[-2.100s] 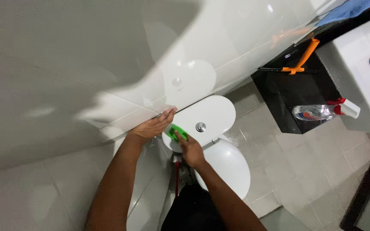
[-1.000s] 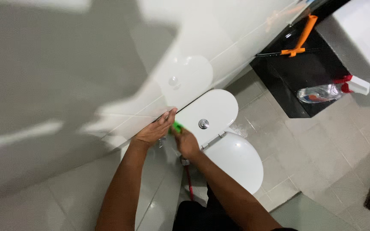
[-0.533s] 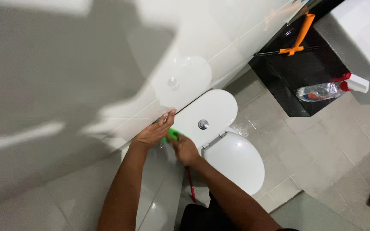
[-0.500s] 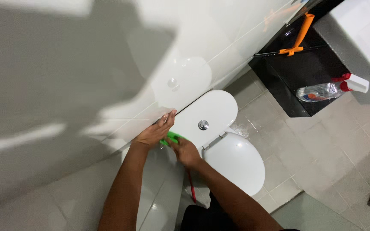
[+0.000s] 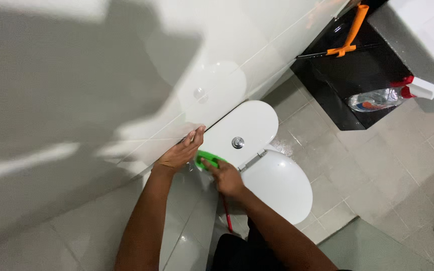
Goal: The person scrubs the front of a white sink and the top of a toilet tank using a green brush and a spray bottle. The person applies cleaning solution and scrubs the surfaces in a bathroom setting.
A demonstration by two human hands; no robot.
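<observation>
The right hand [image 5: 227, 176] was curled around a small bright-green scrubbing pad [image 5: 205, 159], fingers closed on its upper side and pressing it against the near end of the white ceramic toilet cistern lid [image 5: 244, 126], at about 8 o'clock from the round chrome flush button [image 5: 237, 142]. The left hand [image 5: 181, 152] lay flat and loosely spread, fingertips on the seam where the cistern lid met the glossy pale tiled wall [image 5: 101, 90], holding nothing, just beside the pad at its 10 o'clock. The pad looked light, soft and squashy, likely slick if wet, so best gripped across its back with the whole palm rather than by an edge. The white oval toilet seat cover [image 5: 277, 184] sat shut at 4 o'clock from the button. A thin red handle [image 5: 225, 217] ran down below the right wrist; its end was hidden. Well apart at 2 o'clock, a clear spray bottle with a red-and-white trigger [image 5: 385, 96] lay on its side on a black shelf unit [image 5: 352, 75], with an orange-handled tool [image 5: 351, 30] farther up it.
</observation>
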